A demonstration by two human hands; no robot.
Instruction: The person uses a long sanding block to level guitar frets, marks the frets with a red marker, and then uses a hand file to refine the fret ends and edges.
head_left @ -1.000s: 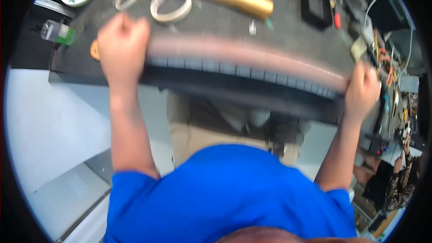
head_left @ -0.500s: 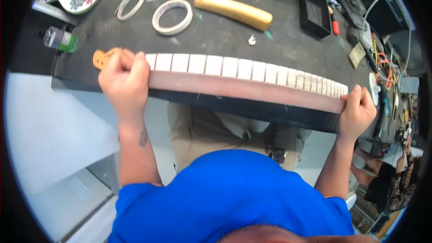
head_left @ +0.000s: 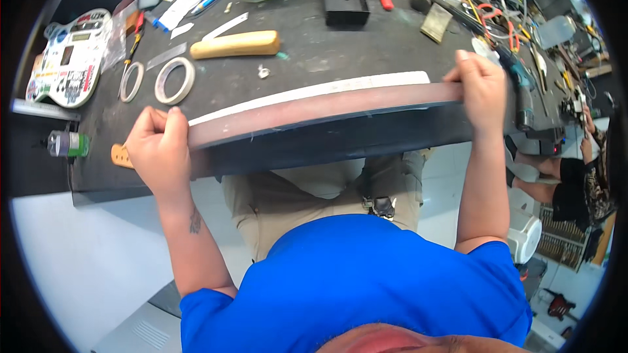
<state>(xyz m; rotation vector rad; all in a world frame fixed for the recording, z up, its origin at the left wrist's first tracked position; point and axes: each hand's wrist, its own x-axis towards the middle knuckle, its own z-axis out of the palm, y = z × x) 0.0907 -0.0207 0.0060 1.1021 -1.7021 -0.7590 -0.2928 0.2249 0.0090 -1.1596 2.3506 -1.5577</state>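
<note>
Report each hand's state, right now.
Left hand: closed, holding the left end of the long pinkish strip.
Right hand: closed, holding the strip's right end.

I am in a workshop, plainly one for guitars: a stickered body (head_left: pixel 69 59) lies at the left of my dark worktop (head_left: pixel 314 49), a headstock (head_left: pixel 120 155) pokes out beside my left fingers (head_left: pixel 149 116), and a red guitar (head_left: pixel 560 305) shows low at the far right. Tape rolls (head_left: pixel 161 85), a black tray (head_left: pixel 347 18) and a red-handled tool (head_left: pixel 385 1) sit in front of me. Orange-handled pliers (head_left: pixel 514 36) lie among the clutter on my right, where another person (head_left: pixel 596 186) has arms stretched out.
</note>
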